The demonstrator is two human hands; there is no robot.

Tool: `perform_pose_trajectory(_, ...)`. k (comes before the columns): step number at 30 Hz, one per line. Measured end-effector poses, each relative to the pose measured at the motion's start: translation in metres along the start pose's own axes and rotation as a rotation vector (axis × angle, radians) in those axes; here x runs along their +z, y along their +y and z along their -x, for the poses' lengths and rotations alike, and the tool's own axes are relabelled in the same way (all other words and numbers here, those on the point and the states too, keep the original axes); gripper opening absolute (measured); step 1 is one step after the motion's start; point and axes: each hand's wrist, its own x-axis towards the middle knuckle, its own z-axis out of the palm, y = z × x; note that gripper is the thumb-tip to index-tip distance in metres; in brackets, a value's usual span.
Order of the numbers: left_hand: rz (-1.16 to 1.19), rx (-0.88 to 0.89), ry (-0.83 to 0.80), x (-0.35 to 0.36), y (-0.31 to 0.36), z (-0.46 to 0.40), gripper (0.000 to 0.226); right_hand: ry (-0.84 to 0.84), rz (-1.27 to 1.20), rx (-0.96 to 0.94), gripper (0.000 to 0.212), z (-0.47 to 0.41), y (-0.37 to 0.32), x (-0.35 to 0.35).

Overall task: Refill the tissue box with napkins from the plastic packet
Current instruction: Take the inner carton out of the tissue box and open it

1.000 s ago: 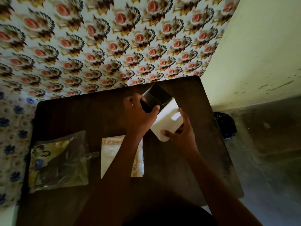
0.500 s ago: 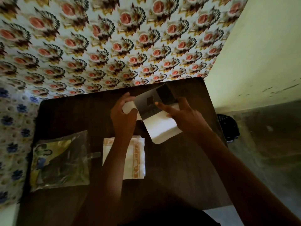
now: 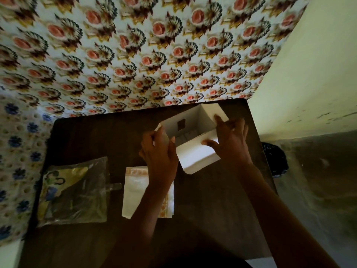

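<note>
Both hands were on the tissue box [image 3: 195, 151], which sat open toward the far end of the dark table [image 3: 222, 209]. The left hand [image 3: 159, 157] pinched its near-left flap between thumb and fingers; the right hand [image 3: 230, 141] clasped the right wall, thumb on the white front panel. Inside it looked nearly empty. The napkins [image 3: 135, 190] lay stacked just behind the left wrist, with the plastic packet [image 3: 75, 192] slack beside them. I thought the thin card might buckle under that spreading pull, or a forearm sweep the stack askew.
</note>
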Motion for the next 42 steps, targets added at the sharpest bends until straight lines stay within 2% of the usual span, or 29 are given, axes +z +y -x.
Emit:
perform_pose_trajectory(4,0.151,-0.066,-0.132,0.005,0.001,0.005,0.077,-0.006,0.076,-0.062,0.100,-0.009,0.009,0.005)
perform_pose_trajectory(7,0.142,-0.042,-0.210,0.008,0.000,0.011,0.088,0.009,0.116,-0.045,0.093,-0.015,0.009,0.006)
perform_pose_trajectory(10,0.166,-0.092,-0.226,0.011,-0.003,0.007,0.085,-0.030,-0.040,-0.073,0.085,-0.017,0.004,0.006)
perform_pose_trajectory(12,0.216,-0.141,-0.236,0.013,-0.008,-0.001,0.081,-0.137,-0.241,-0.014,0.078,-0.018,-0.003,0.007)
perform_pose_trajectory(14,0.300,-0.209,-0.241,0.012,-0.012,-0.009,0.078,-0.150,-0.345,0.043,0.069,-0.018,-0.011,0.010)
perform_pose_trajectory(19,0.350,-0.332,-0.181,-0.007,-0.019,-0.030,0.071,-0.075,-0.428,0.089,0.054,-0.016,-0.037,0.014)
perform_pose_trajectory(26,0.235,-0.214,-0.197,-0.037,-0.050,-0.068,0.062,-0.018,-0.462,0.087,0.040,-0.012,-0.079,0.031)
perform_pose_trajectory(30,0.215,-0.218,-0.188,-0.041,-0.061,-0.066,0.059,-0.004,-0.414,0.125,0.036,-0.012,-0.094,0.038)
perform_pose_trajectory(37,0.268,-0.198,-0.207,-0.050,-0.082,-0.066,0.060,-0.064,-0.476,0.112,0.045,-0.008,-0.102,0.040)
perform_pose_trajectory(42,0.299,-0.274,-0.252,-0.057,-0.082,-0.055,0.069,-0.112,-0.571,0.229,0.064,0.001,-0.095,0.031)
